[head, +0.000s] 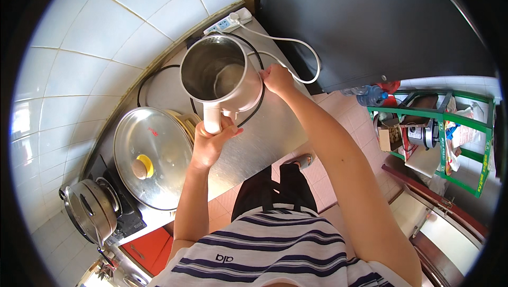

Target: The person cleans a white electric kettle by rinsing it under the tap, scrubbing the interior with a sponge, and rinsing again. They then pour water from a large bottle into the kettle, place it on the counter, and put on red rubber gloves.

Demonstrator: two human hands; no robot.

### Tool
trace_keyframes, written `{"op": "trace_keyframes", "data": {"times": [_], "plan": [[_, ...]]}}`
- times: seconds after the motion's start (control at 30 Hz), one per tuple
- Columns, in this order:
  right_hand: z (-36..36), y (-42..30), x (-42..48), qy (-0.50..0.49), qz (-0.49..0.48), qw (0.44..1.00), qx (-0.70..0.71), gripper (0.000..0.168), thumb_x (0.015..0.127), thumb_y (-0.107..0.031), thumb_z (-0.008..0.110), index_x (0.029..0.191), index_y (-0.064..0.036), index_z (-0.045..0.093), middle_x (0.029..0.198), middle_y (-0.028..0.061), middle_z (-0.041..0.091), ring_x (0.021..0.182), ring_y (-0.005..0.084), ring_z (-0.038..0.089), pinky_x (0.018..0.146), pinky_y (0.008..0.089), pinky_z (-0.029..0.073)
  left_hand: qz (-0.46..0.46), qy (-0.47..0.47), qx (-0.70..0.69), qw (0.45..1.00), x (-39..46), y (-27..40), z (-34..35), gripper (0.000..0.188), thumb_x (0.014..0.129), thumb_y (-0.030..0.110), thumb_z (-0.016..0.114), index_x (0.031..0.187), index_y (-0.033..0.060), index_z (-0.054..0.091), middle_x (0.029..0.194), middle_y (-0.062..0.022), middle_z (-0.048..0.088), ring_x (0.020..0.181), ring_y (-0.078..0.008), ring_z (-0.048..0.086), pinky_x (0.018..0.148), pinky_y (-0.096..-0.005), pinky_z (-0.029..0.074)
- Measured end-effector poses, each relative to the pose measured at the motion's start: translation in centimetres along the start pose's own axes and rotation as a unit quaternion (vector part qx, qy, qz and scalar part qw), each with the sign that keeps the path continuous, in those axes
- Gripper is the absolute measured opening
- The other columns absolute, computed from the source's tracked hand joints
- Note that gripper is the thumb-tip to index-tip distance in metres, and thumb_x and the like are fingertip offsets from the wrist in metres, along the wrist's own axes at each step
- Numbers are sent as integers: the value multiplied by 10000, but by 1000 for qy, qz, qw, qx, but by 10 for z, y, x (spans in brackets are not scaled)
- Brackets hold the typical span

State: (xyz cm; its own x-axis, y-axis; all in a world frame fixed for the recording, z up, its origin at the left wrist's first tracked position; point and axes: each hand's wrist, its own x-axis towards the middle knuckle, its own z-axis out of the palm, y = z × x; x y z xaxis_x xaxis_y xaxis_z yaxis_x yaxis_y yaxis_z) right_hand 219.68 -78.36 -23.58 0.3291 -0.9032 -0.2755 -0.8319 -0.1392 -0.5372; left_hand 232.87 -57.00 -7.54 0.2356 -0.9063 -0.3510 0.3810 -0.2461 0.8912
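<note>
A white electric kettle (pixel 251 88) with a steel interior is tilted so its open top faces up toward me; no lid is on it. My left hand (pixel 212 140) is closed around its handle at the near side. My right hand (pixel 276 78) is at the kettle's right side, fingers curled against or just beside the wall; whether it grips anything there I cannot tell. Behind the kettle, a white power strip (pixel 245 16) with a plug in it lies by the wall. White and black cables run around the kettle over the steel countertop (pixel 262 136).
A large glass lid (pixel 158 156) with a yellow-ringed knob leans left of the kettle. Beyond it, a steel pot (pixel 89 207) sits on a black stove. A dark panel (pixel 369 21) borders the counter on the right. A green shelf rack (pixel 462 118) holds boxes and a cooker.
</note>
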Motion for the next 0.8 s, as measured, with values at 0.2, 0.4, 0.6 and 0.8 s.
{"op": "trace_keyframes", "data": {"times": [0.2,0.4,0.6,0.8], "plan": [[2,-2,18,-21,35,998,-44,273,795,-340,657,823,-71,696,855,167,704,835,353,678,728,447,539,-6,-11,24,1000,3,1,-6,256,799,-113,635,626,24,505,683,-5,490,687,-110,471,721,-291,488],[-28,21,-26,41,-112,992,30,241,804,-251,683,839,-51,555,726,141,643,688,364,632,611,460,493,-34,-59,58,996,9,15,-28,253,787,-124,641,634,28,508,685,3,486,695,-109,470,726,-283,474],[-63,28,-99,112,-159,960,202,210,859,-168,692,848,-45,522,616,91,586,536,268,592,517,360,453,-39,-82,73,993,11,16,-35,241,782,-117,654,657,35,515,717,0,510,737,-117,493,744,-298,473],[-49,66,-144,121,-44,976,176,240,881,-203,687,835,-34,524,609,85,577,528,210,575,509,333,439,-37,-95,88,991,8,16,-27,222,789,-91,664,665,31,527,715,-12,516,758,-136,516,753,-299,454]]}}
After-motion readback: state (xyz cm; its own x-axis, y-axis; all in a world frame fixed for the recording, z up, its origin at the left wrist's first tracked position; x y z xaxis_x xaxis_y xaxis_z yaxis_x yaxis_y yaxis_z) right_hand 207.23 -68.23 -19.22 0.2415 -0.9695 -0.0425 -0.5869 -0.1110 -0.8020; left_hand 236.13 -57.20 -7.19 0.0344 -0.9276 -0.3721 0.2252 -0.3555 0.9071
